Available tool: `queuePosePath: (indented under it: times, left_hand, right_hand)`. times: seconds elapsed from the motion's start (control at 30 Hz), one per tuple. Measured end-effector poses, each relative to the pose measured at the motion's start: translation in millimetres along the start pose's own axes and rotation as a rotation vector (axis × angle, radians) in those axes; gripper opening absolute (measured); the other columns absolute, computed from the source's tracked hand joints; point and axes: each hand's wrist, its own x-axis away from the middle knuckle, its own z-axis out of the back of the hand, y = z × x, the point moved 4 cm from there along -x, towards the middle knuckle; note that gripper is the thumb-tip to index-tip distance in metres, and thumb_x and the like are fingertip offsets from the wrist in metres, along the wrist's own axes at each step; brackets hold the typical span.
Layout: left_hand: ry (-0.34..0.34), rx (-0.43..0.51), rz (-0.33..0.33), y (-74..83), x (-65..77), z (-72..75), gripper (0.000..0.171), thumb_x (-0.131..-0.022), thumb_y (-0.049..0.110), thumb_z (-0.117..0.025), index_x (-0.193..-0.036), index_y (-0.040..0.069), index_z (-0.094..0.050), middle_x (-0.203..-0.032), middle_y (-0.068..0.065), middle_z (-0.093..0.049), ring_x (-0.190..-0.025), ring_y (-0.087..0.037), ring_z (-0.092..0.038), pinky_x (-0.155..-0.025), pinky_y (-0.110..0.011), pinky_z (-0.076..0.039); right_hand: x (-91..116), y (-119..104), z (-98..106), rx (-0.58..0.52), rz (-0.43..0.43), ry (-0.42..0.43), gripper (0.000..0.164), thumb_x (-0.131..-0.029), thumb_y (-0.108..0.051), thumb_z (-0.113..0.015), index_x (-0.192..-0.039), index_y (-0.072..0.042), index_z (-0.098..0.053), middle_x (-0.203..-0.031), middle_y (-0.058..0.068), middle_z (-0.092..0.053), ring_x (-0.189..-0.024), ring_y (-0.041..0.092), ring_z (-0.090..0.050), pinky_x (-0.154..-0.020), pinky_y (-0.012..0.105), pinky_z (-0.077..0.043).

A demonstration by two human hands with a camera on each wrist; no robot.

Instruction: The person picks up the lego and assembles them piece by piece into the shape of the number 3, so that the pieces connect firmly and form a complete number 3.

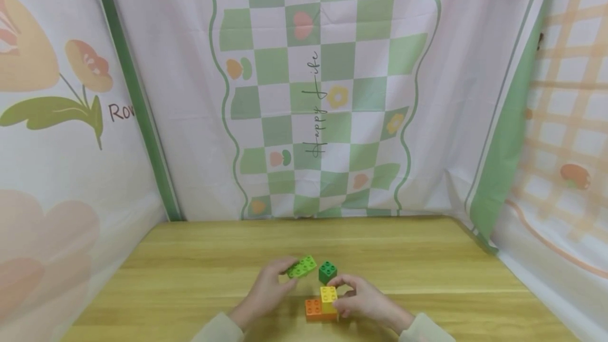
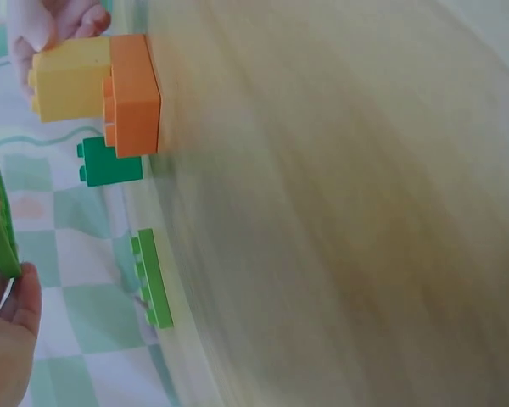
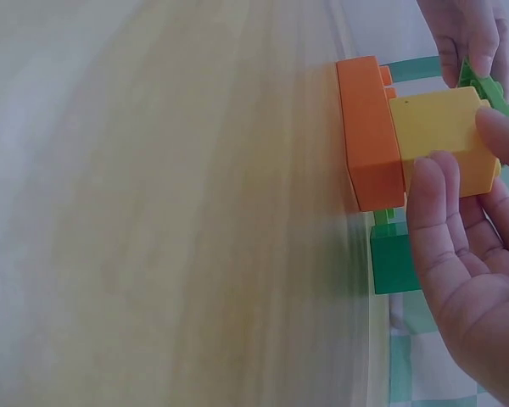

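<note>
My left hand point(image 1: 272, 284) pinches a flat light green building brick point(image 2: 0, 222) above the table. Just beyond it, a second light green brick point(image 2: 153, 278) lies studs up; the two overlap in the head view. With thumb and fingers, my right hand point(image 1: 363, 301) grips a tall yellow brick point(image 3: 445, 136). That yellow brick stands upright on the right half of an orange brick point(image 1: 313, 309), touching its top. The orange brick rests on the table, and its left studs show. A dark green brick point(image 1: 328, 272) stands behind, apart from the right fingers.
The wooden table point(image 1: 190, 263) spreads out around the bricks. At its back edge hangs a green and white checked cloth point(image 1: 323, 120). More printed cloth covers the left side point(image 1: 57, 173) and the right side point(image 1: 565, 136).
</note>
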Motion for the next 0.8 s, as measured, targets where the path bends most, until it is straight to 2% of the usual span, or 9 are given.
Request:
queuePosePath:
  times: [0.13,0.27,0.47,0.7,0.8]
  left_hand:
    - [-0.041,0.020,-0.026,4.8,-0.3,-4.0,0.039,-0.082,0.005,-0.065,-0.120,0.005,-0.058,-0.117,-0.006,-0.059,-0.097,-0.014,-0.056,-0.083,-0.030,-0.048]
    - [-0.067,0.028,-0.089,9.5,-0.3,-8.5,0.038,-0.081,0.002,-0.064,-0.119,0.002,-0.058,-0.115,-0.006,-0.060,-0.095,-0.012,-0.056,-0.080,-0.026,-0.048]
    - [-0.103,0.009,-0.110,15.6,1.7,-12.9,0.037,-0.081,0.005,-0.065,-0.118,0.006,-0.060,-0.116,-0.005,-0.060,-0.094,-0.010,-0.055,-0.081,-0.026,-0.047]
    - [-0.149,0.006,-0.122,18.8,5.4,-18.3,0.041,-0.082,0.008,-0.065,-0.122,0.006,-0.059,-0.121,-0.006,-0.057,-0.101,-0.012,-0.055,-0.085,-0.028,-0.046]
    - [-0.164,-0.005,-0.148,15.9,7.3,-21.9,0.043,-0.082,0.008,-0.065,-0.124,0.004,-0.056,-0.124,-0.010,-0.055,-0.106,-0.016,-0.054,-0.088,-0.029,-0.046]
  right_hand:
    - [0.5,-0.2,0.0,-0.003,-0.010,0.004,0.040,-0.082,-0.009,-0.067,-0.116,0.004,-0.051,-0.086,0.013,-0.061,-0.071,0.022,-0.060,-0.064,0.032,-0.053]
    - [0.7,-0.4,-0.2,-0.011,-0.020,0.006,0.041,-0.082,-0.009,-0.067,-0.117,0.004,-0.050,-0.087,0.013,-0.060,-0.071,0.022,-0.059,-0.064,0.033,-0.053]
    - [0.4,0.4,0.0,-0.016,-0.017,0.005,0.045,-0.083,-0.009,-0.066,-0.121,0.007,-0.047,-0.087,0.014,-0.060,-0.071,0.021,-0.059,-0.064,0.032,-0.052]
    - [0.0,2.2,0.3,-0.030,0.012,0.026,0.045,-0.082,-0.005,-0.066,-0.120,0.010,-0.046,-0.110,0.013,-0.051,-0.075,0.025,-0.060,-0.065,0.036,-0.053]
    - [0.3,2.3,-0.4,-0.032,0.016,0.021,0.043,-0.082,-0.005,-0.066,-0.119,0.009,-0.048,-0.109,0.014,-0.052,-0.076,0.026,-0.061,-0.065,0.036,-0.053]
